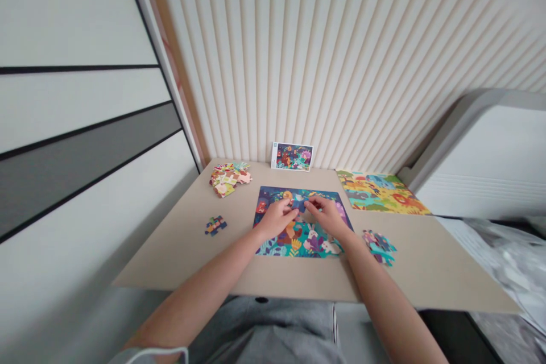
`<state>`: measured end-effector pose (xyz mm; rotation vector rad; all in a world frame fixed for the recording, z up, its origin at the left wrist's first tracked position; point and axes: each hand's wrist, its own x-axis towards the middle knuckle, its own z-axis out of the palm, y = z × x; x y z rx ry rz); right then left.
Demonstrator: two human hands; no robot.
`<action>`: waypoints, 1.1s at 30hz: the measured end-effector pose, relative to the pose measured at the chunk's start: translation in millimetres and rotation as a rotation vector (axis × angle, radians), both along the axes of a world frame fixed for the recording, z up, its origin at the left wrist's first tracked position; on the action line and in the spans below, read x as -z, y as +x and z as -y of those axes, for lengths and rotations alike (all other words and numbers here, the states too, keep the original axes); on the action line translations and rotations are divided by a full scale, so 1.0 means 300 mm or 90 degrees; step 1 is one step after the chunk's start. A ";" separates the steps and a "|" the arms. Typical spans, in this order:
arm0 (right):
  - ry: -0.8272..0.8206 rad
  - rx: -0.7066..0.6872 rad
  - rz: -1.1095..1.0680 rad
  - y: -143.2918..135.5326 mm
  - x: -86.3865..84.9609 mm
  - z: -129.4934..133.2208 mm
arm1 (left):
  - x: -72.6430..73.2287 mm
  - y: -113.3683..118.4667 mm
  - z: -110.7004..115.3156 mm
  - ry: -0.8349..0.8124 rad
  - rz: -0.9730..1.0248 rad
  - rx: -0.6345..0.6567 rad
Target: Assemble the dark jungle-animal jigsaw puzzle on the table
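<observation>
A jigsaw puzzle (314,237) with rabbits and plants on a dark blue and teal ground lies on the table in front of me. Over its upper middle, a small dark blue puzzle piece (301,205) sits between my two hands. My left hand (276,218) has thumb and fingers closed at the piece's left side. From the other side, my right hand (326,215) pinches at its right edge. My fingers and wrists cover parts of the picture, and whether the piece touches the puzzle below is too small to tell.
Loose pieces form a small group (215,225) at left and another pile (379,247) at right. A larger heap (229,178) lies at the back left. The reference picture card (292,157) leans against the pleated curtain (281,68). A yellow animal puzzle (381,192) lies back right on the beige table (191,264).
</observation>
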<state>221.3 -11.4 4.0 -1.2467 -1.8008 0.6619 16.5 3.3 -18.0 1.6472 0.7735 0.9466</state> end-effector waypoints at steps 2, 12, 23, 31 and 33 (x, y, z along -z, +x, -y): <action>-0.041 -0.015 -0.037 0.001 -0.001 -0.001 | -0.006 -0.015 0.008 0.026 -0.025 -0.008; -0.069 0.014 -0.085 0.063 -0.008 -0.026 | -0.025 -0.092 0.001 0.379 -0.316 -0.184; -0.002 0.175 -0.090 0.239 -0.043 -0.046 | -0.020 -0.073 0.016 0.432 -0.342 -0.071; -0.017 0.277 -0.131 0.343 -0.019 -0.071 | -0.025 -0.069 0.027 0.451 -0.344 -0.014; -0.025 0.272 -0.130 0.342 -0.012 -0.074 | -0.026 -0.069 0.029 0.457 -0.349 -0.008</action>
